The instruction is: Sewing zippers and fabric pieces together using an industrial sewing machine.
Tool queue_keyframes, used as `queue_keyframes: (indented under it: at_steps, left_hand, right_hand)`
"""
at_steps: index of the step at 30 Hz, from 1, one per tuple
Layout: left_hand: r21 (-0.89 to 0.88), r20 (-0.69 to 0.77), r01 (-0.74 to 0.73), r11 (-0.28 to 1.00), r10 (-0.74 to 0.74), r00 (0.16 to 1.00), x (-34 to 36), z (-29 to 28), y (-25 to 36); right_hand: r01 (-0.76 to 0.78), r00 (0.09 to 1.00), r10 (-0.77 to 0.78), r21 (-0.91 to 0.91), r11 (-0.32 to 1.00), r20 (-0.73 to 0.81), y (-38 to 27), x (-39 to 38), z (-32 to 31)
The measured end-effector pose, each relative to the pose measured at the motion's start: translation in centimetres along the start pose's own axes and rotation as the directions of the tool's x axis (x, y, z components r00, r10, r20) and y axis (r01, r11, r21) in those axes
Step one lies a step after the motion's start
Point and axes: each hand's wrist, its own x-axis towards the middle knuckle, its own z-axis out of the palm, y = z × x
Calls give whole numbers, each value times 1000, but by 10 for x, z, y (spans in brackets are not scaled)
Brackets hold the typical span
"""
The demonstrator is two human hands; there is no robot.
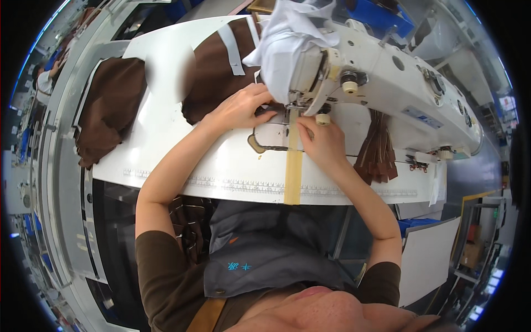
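Note:
A white sewing machine (381,66) reaches over the table from the right, its needle area between my two hands. My left hand (241,109) lies left of the needle, fingers bent and thumb toward them, closed on the near edge of a brown fabric piece (213,74) with pale strips on it. My right hand (325,143) is just right of the presser foot, thumb and forefinger pinched together. What the right fingers hold is too small and hidden to tell. A white cloth (290,41) is draped over the machine's head.
Another brown fabric piece (113,99) lies at the table's left end. A bunch of brown strips (379,149) hangs by the machine arm at right. Yellow tape (293,177) crosses a printed ruler (238,186) along the table's front edge. A blue bin (381,16) stands behind.

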Motion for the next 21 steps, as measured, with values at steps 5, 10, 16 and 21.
queue_keyframes:
  at_steps: [5, 10, 16, 21]
  left_hand:
    - [-76, -141, 235, 969, -244, 959, -63, -23, 19]
    - [-668, -68, 510, 542, -728, 683, -116, -41, 87]
    - [-900, 8, 346, 265, -784, 621, -136, -47, 106]
    - [-939, 26, 281, 200, -770, 637, -144, -39, 103]
  right_hand:
    - [110, 992, -125, 377, 920, 15, -37, -22, -2]
    - [248, 969, -219, 476, 844, -116, -106, 2, 0]
    - [-71, 979, -86, 703, 707, 185, -134, -4, 9]
    - [-58, 989, -57, 704, 708, 140, -143, -12, 11]
